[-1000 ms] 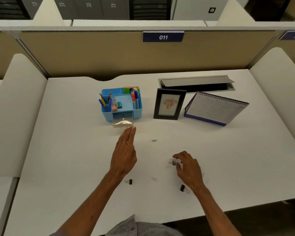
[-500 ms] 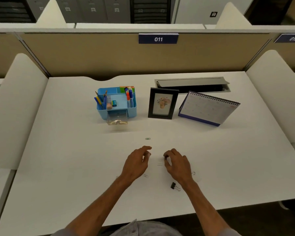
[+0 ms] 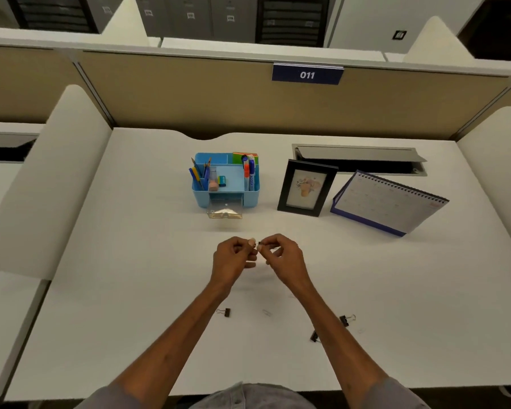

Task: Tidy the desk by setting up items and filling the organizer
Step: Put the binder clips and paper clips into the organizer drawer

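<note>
My right hand [image 3: 283, 256] pinches a small black binder clip [image 3: 260, 244] in its fingertips, raised above the middle of the white desk [image 3: 130, 261]. My left hand [image 3: 233, 258] is right beside it with curled fingers, thumb tip up against the clip; I cannot tell whether it grips anything. Behind the hands stands the blue organizer [image 3: 250, 196], holding pens and markers, its clear drawer [image 3: 224, 210] pulled out toward me. More binder clips [image 3: 226, 312] [image 3: 345, 319] [image 3: 314, 337] and a paper clip [image 3: 266, 312] lie on the desk near my forearms.
A black photo frame [image 3: 306, 187] and a desk calendar [image 3: 387, 202] stand to the right of the organizer. An open cable hatch [image 3: 357, 160] sits behind them. Padded dividers [image 3: 50, 178] flank the desk, with a tan partition [image 3: 189, 95] at the back.
Both hands have come up off the desk and moved forward together toward the organizer. The right hand has picked up a binder clip that lay on the desk.
</note>
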Demonstrator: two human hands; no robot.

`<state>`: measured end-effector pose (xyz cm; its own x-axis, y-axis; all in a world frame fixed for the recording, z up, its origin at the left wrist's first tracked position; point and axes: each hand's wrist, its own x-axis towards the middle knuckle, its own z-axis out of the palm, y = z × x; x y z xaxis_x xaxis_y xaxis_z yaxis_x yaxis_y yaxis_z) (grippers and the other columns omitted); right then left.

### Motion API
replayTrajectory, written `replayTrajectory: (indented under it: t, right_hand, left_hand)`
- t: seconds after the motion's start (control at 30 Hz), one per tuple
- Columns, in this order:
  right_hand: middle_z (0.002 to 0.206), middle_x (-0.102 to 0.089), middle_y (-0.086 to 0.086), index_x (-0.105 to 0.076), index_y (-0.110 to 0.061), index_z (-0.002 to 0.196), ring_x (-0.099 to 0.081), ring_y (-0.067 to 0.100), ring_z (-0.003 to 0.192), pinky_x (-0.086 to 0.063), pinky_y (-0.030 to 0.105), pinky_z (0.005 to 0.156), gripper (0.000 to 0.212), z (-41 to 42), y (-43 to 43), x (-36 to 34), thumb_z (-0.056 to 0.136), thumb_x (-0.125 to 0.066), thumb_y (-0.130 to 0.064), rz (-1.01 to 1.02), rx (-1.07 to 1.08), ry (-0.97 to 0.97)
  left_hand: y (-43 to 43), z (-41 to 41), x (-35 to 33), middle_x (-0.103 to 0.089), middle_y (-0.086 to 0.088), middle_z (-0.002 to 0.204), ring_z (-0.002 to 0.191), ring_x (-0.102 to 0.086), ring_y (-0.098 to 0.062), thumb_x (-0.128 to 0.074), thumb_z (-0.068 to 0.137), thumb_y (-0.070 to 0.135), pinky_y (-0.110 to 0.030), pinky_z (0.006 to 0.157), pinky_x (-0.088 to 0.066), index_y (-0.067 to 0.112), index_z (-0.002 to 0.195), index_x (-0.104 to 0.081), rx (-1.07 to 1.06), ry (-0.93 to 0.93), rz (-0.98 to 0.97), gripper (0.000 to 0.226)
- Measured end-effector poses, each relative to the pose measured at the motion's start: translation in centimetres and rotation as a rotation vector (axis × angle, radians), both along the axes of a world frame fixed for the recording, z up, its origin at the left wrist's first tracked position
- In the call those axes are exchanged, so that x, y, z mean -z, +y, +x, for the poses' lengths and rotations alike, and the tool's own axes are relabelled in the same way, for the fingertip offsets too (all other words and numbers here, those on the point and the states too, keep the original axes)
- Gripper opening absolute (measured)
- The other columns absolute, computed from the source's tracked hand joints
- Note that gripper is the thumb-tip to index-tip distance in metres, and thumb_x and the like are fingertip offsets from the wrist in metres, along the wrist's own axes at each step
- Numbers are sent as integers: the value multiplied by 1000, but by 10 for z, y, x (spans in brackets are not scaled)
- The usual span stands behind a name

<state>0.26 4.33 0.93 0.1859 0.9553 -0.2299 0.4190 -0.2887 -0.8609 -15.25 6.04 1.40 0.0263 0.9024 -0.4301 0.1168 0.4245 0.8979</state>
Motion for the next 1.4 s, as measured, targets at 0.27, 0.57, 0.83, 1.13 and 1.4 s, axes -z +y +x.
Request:
replayTrajectory:
  t: [0.27, 0.57, 0.83, 1.13, 1.4]
  right_hand:
    - [99, -73, -1, -72, -17, 107, -71, 16, 81, -61, 28, 68, 17, -57, 86, -13, 95, -73, -30, -3, 44, -30]
    - [104, -72, 2, -69, -19, 109, -67, 19, 97, -54, 33, 76, 21, -109, 162, -11, 98, -66, -37, -18, -128, -633]
    - [101, -74, 3, -73, -19, 106, -68, 21, 91, -54, 34, 72, 22, -113, 159, -5, 99, -62, -37, -8, -155, -752]
    - [102, -71, -2, -70, -22, 111, -64, 12, 89, -52, 25, 75, 17, -92, 97, -6, 98, -67, -33, 37, -22, -516]
    - [108, -62, -14, -63, -34, 117, -66, 10, 92, -53, 30, 75, 23, -79, -57, 44, 96, -56, -40, -19, -393, -537]
  left_hand:
    - [32, -43, 0, -77, -7, 104, 93, -77, -24, -58, 106, 38, -39, 83, -66, 14, 121, -67, -147, -18, -6, 30]
    - [26, -98, 25, -80, -2, 102, 91, -78, -22, -58, 106, 24, -40, 81, -66, 20, 114, -72, -53, 60, -166, 17]
    - [16, -113, 30, -79, -3, 103, 94, -76, -26, -55, 106, 21, -39, 81, -64, 17, 113, -73, -15, 86, -213, 20]
    - [11, -92, 25, -79, -1, 102, 91, -77, -22, -55, 107, 22, -39, 80, -64, 19, 113, -72, 27, 136, -189, 19]
    - [-7, -87, 23, -79, -4, 102, 93, -76, -27, -55, 105, 15, -44, 82, -63, 15, 114, -72, -6, 194, -182, 19]
